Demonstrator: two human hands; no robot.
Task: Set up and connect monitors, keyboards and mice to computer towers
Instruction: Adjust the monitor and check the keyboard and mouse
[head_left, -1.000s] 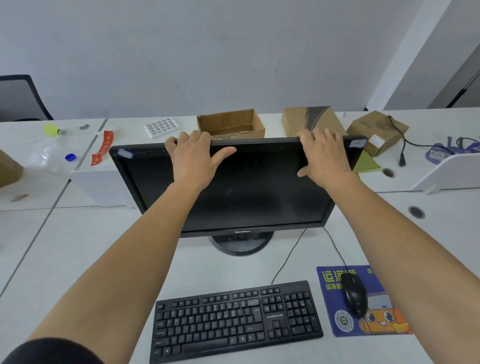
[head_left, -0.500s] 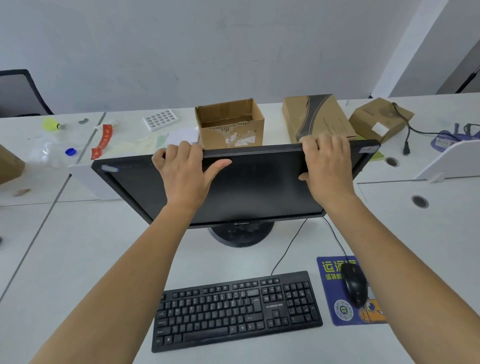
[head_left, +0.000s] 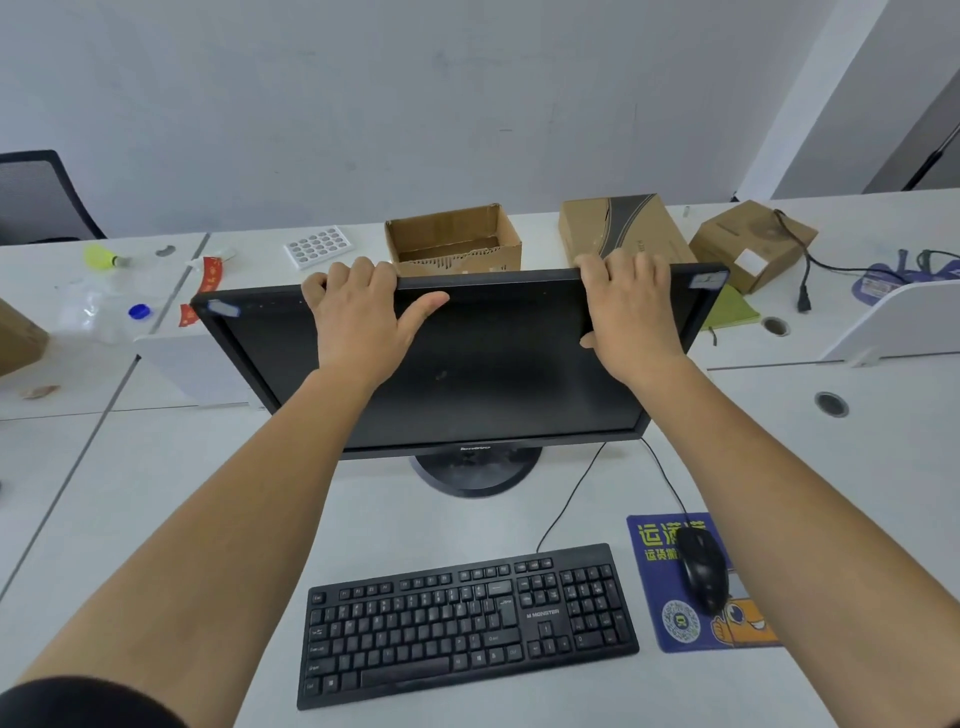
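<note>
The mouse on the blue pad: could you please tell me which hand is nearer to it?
Right. The right hand grips the top edge of the monitor almost directly behind the mouse; the left hand grips the same edge well to the left.

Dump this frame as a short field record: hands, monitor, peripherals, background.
left hand: fingers curled over monitor top edge, thumb on screen
right hand: same grip, nearer top right corner
monitor: screen dark, on round base on white desk
keyboard: black, in front of monitor
mouse: black, on blue mouse pad, right of keyboard
cables: two thin black, leading behind monitor
background: open cardboard box behind monitor
</note>
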